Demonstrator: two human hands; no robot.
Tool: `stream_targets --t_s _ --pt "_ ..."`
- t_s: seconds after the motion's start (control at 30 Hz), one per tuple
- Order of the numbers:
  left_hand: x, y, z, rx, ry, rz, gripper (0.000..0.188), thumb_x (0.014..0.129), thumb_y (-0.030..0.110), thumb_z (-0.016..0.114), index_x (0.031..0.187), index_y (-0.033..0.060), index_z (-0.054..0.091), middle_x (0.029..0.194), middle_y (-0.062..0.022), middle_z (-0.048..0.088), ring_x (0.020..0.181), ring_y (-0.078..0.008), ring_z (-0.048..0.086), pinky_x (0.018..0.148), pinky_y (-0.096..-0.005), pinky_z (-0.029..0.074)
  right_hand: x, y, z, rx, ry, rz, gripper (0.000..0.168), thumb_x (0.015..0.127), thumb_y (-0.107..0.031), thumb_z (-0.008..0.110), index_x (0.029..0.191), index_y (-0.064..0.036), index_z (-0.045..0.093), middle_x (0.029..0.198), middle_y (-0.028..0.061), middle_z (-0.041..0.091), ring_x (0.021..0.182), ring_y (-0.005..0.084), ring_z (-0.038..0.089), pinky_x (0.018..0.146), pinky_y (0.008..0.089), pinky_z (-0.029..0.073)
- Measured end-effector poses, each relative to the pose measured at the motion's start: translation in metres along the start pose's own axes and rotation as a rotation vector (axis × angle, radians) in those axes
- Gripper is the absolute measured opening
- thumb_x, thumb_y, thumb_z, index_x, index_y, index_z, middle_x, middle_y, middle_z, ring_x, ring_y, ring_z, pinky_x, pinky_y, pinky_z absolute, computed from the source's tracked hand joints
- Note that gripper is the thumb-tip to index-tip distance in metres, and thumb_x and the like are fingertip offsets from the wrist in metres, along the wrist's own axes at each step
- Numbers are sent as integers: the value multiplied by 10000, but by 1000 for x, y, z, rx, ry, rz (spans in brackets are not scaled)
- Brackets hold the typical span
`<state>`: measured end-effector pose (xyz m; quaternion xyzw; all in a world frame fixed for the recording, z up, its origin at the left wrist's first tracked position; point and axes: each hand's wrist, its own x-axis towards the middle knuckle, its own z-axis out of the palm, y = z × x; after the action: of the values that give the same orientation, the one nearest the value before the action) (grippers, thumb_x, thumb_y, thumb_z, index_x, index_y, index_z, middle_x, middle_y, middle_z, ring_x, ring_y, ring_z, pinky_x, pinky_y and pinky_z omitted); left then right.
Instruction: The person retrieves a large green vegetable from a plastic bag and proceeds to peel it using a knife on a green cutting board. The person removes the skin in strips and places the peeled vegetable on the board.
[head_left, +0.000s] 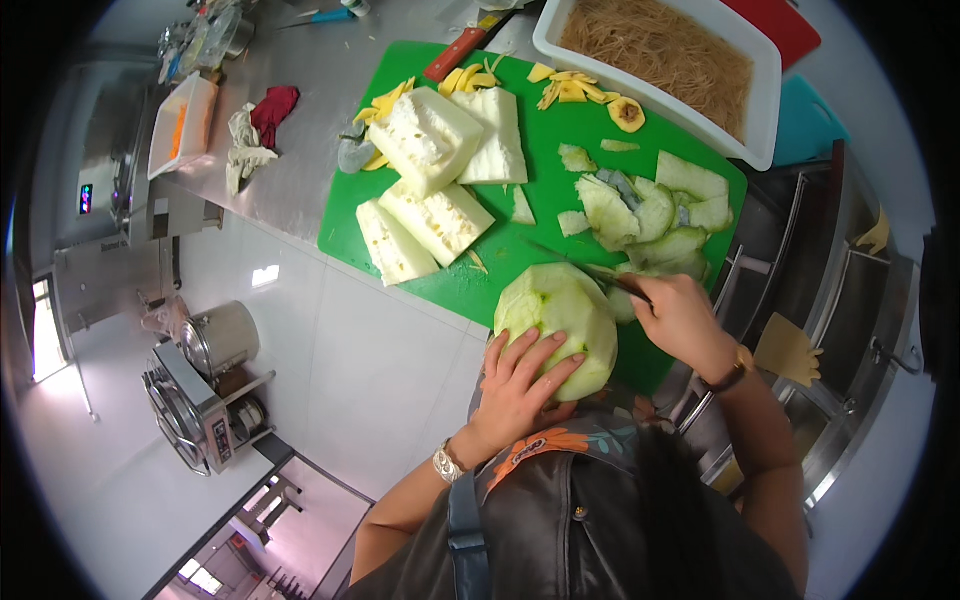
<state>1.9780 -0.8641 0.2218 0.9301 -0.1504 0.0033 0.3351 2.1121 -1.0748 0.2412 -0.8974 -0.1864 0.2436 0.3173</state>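
Note:
A large pale-green peeled melon (559, 315), probably a winter melon, stands near the front edge of the green cutting board (536, 214). My left hand (525, 375) is spread over its near side and steadies it. In my right hand (679, 315) is the dark handle of a knife (592, 271), its blade along the melon's far right side. Strips of green peel (660, 210) lie heaped just beyond the knife. On the board's left part rest several thick white melon pieces (427, 142) with spongy cores.
Yellow slices (574, 86) and a red-handled knife (457, 52) lie along the board's far side. A white tub of soaking noodles (660, 64) overlaps its far right corner. Cloths (255, 135) and a white container (184, 124) sit left on the steel counter (315, 82).

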Motion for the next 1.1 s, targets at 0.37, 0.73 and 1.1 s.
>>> stream_targets --t_s 0.37,0.73,1.1 --pt "-13 -8 12 -50 60 50 679 562 287 764 1205 204 564 1129 -5 534 1108 -241 439 1014 -482 281 -30 -57 -26 -621 -163 -359 377 729 -106 581 1103 -54 596 613 70 544 510 236 586 444 356 444" --pt "29 13 5 123 -11 86 629 550 447 766 1099 207 572 1241 -100 461 1197 -286 404 998 -574 257 19 -57 18 -353 -110 -65 161 737 -85 559 861 -9 629 736 226 630 694 393 633 615 459 515" --pt "24 10 -6 117 7 121 566 548 358 754 1072 234 579 1251 -68 470 1192 -284 411 968 -561 270 66 7 45 -29 -91 209 185 689 -20 506 812 58 620 784 274 619 756 416 620 700 460 507"
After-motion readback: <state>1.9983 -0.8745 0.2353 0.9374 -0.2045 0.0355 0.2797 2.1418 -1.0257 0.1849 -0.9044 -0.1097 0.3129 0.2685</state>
